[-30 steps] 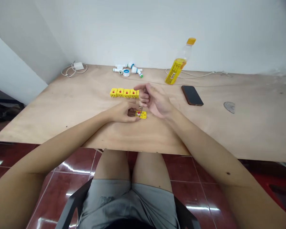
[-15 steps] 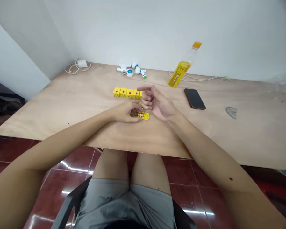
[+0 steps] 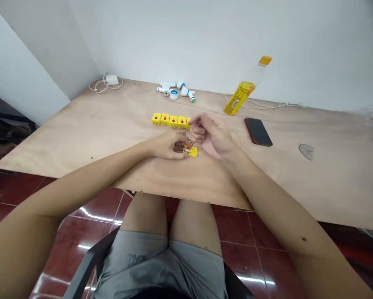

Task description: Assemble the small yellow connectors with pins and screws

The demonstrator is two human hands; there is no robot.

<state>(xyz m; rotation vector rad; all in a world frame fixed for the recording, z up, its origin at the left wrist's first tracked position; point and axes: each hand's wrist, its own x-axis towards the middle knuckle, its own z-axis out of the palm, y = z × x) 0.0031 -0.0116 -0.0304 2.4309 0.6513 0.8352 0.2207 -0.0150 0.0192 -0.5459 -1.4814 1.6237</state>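
My left hand [image 3: 168,146] lies on the plywood table [image 3: 96,133], its fingertips gripping the left end of a small yellow plastic block with a red button [image 3: 191,152]. Thin metal wire [image 3: 192,143] rises from that block. My right hand [image 3: 212,135] hangs just above and to the right, with its fingers curled and pinched together close to the wire. Whether they hold anything is hidden. Behind both hands stands a row of several matching yellow blocks [image 3: 170,121], its right end partly hidden by my right hand.
White plastic pipe fittings and a blue-ringed roll [image 3: 175,92] lie near the wall. To the right are a yellow-labelled drink bottle [image 3: 239,97], a black phone [image 3: 258,132] and a grey protractor [image 3: 306,152]. A white charger [image 3: 112,79] sits back left.
My right hand's pointing index finger has curled inward, closing the hand nearer the wire. The whole scene has drifted slightly right and the hands have shifted with it.
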